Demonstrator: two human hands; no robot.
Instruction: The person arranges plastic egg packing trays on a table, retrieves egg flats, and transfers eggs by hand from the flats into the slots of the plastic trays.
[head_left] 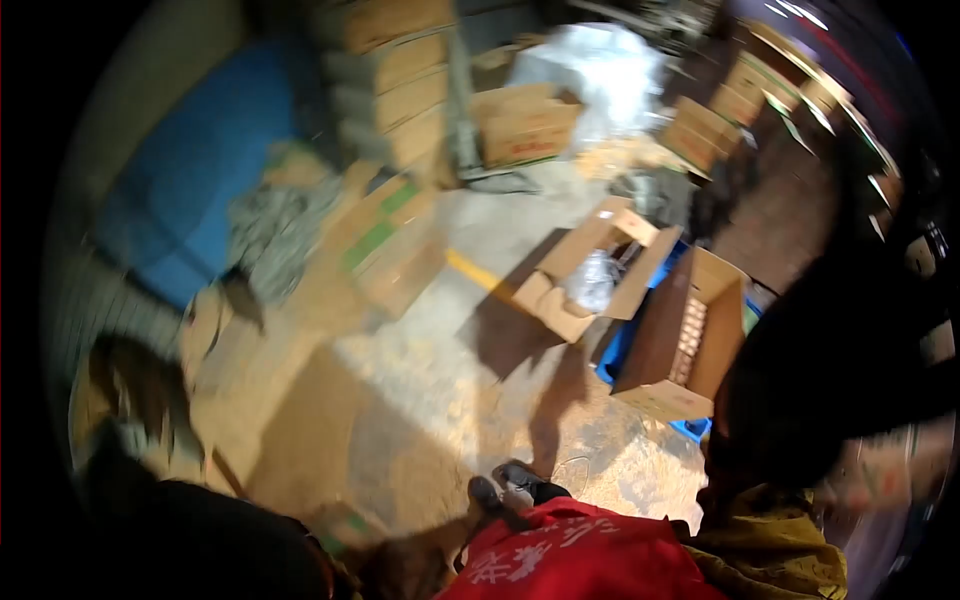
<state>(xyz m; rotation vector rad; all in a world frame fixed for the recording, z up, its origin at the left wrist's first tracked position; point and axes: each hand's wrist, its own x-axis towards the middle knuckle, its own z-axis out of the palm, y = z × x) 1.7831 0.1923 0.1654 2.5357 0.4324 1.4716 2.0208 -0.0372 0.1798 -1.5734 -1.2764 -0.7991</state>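
Observation:
Neither of my hands can be made out. A dark sleeve point(210, 540) fills the lower left. A yellow-brown sleeve or garment point(770, 550) shows at the lower right, beside a large black shape that I cannot identify. My red apron point(600, 560) with white lettering is at the bottom, and my dark shoes point(500, 485) stand on the floor. Closest ahead to the right is an open cardboard box point(660, 375) with a row of small pale items inside. Beside it, another open box point(555, 285) holds clear plastic point(595, 280).
Blue plastic point(618, 350) shows under and beside these boxes. More cartons point(525, 125) and pale plastic sheeting point(600, 75) lie farther back. At left are a large blue object point(205, 165), a grey heap point(280, 225) and a green-marked carton point(385, 240). The view is blurred.

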